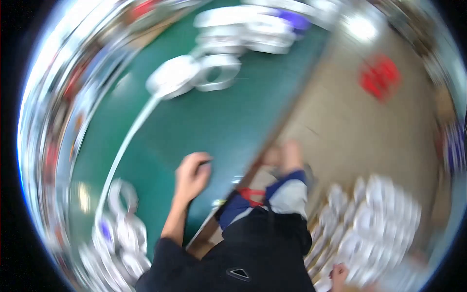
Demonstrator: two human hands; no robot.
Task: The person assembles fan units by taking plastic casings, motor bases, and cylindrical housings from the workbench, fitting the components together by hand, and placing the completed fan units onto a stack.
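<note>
The picture is smeared by motion. My left hand [192, 176] hovers over the green table [219, 121] near its front edge. Its fingers are curled into a loose fist, with a small dark speck at the fingertips that I cannot identify. My right hand [339, 275] shows only partly at the lower edge, beside a mass of white rolls [377, 219] on the floor; its fingers are too blurred to read. A white roll [174, 76] and a white ring [220, 71] lie far up the table.
A long white strip [127, 141] runs from the roll down to several white rolls [121, 236] at the table's lower left. More white rolls [243, 29] are stacked at the far end. A red patch [380, 76] marks the beige floor. My feet [287, 156] stand by the table edge.
</note>
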